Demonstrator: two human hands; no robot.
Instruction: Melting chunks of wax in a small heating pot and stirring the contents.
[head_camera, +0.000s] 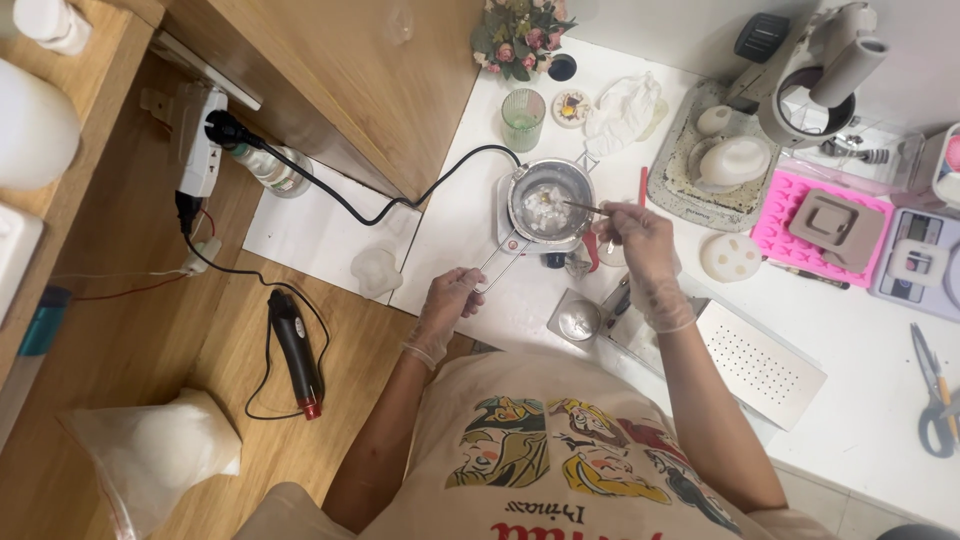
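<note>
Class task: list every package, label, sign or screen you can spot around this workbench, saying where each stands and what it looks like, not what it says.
Clear plastic bag: on the wooden floor at lower left, lumpy, filled with something white.
Digital scale: right edge of the white table, grey slab with a small pale screen, a white block on top.
Bottle: beside the power strip, clear, with a pale label band; details too small to tell.
No signs in view.

White worktop (880, 400), wooden floor (130, 340), wooden cabinet (360, 80) at top, wooden shelf (60, 110) left, even bright light
</note>
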